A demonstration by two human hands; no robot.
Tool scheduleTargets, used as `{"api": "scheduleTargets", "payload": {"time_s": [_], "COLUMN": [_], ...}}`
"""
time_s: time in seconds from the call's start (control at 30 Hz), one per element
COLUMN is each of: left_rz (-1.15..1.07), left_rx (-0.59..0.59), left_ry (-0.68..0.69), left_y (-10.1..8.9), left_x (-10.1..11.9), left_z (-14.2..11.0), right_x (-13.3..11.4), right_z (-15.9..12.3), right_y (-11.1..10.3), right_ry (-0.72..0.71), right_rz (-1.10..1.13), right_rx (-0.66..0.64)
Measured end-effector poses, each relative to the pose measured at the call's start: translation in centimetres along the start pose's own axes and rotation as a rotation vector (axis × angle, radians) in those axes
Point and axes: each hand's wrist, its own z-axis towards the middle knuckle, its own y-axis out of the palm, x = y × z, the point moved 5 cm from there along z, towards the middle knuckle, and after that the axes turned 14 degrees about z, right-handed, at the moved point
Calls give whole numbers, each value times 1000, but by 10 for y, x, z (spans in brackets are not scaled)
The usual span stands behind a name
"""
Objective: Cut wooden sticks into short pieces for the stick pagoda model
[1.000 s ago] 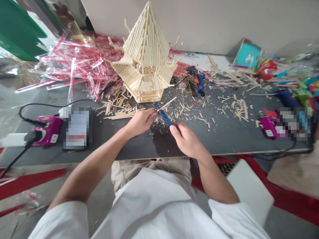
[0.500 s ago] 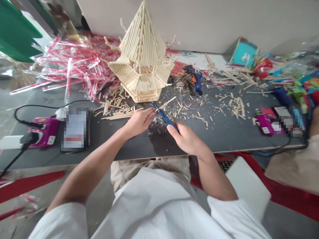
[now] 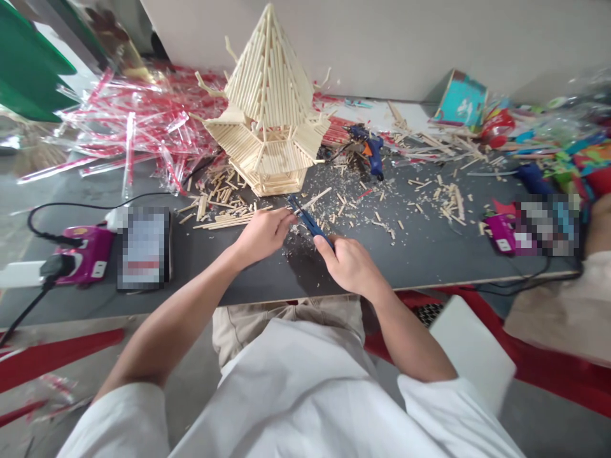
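Note:
My left hand (image 3: 267,235) is closed above the dark table, its fingertips pinched together beside the blade end of a blue utility knife (image 3: 309,219). What those fingers hold is too small to make out. My right hand (image 3: 351,262) wraps round the knife's handle, thumb along the top, with the tip pointing up and left. A thin wooden stick (image 3: 321,196) lies just past the knife. Behind both hands stands a model tower of pale wooden sticks (image 3: 267,95), with a pointed roof and flared lower eaves. Loose sticks (image 3: 224,224) rest beyond my left hand.
At left are a phone (image 3: 144,248), a purple power strip (image 3: 90,251) with cables and a heap of red-and-clear wrappers (image 3: 157,121). A blue glue gun (image 3: 375,156) lies right of the tower among offcuts. Another person's arm (image 3: 600,232) shows at far right.
The view has shifted slightly. My right hand and the knife have moved a little left, while my left hand stays pinched in nearly the same place.

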Motion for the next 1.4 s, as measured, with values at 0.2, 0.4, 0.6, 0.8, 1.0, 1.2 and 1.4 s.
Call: {"api": "scheduleTargets", "payload": {"time_s": [0.2,0.4,0.6,0.8,1.0,1.2,1.4], "left_rz": [-49,-93,-619,-1114,-1205,-1119,-1127], "left_rx": [-34,-43,-100,-193,-265,-356,-288], "left_ry": [-17,2,-187,-206,-212,-119,-58], "left_y": [4,1,-4,0,-1,3,-3], "left_x": [8,14,3,2,3,7,8], "left_z": [-1,-1,1,2,1,-2,-1], "right_x": [5,19,47,69,55,-17,-62], "right_z": [-6,-16,-21,-23,-20,4,39], "right_y": [-1,-4,-24,-31,-31,-35,-33], "right_ry": [9,9,17,2,-123,-413,-501], "right_rz": [-85,-170,-248,-449,-305,590,915], "right_rx": [-19,112,201,445,450,148,-110]}}
